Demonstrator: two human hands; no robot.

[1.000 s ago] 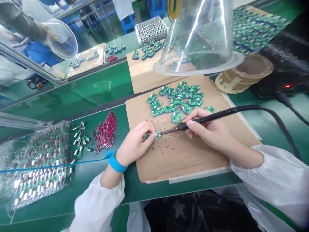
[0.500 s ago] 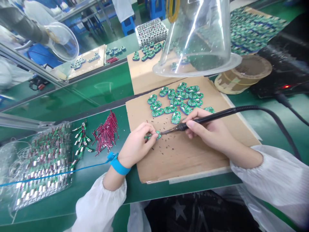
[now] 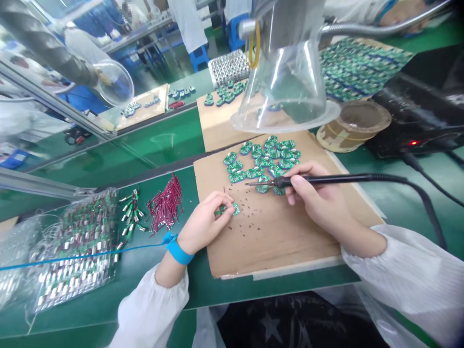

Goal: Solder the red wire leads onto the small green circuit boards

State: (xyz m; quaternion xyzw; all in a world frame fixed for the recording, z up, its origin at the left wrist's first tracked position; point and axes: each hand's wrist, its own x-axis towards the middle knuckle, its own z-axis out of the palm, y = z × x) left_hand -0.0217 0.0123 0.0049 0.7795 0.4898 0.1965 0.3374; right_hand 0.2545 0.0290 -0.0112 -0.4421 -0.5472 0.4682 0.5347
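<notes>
While the left hand (image 3: 205,222) pinches a small green circuit board (image 3: 236,209), the right hand (image 3: 319,200) grips a black soldering iron (image 3: 319,180) like a pen, its fingers (image 3: 299,182) curled shut around the handle. The left fingers (image 3: 222,197) are closed on the board, which sits low over a cardboard sheet (image 3: 275,246) and is partly hidden by them. Iron's bare tip points left, clear of the held board and just beside a loose group of green circuit boards (image 3: 261,159). Dark specks lie scattered on the cardboard. Left of the sheet, on the green counter (image 3: 163,290): a bundle of red wires (image 3: 166,207), a few metal-ended leads (image 3: 130,212), a plastic bag of wired boards (image 3: 78,251). Blue wrist strap (image 3: 177,253) on left wrist, cord running left. Clear plastic hood (image 3: 286,87) hangs beyond the sheet.
</notes>
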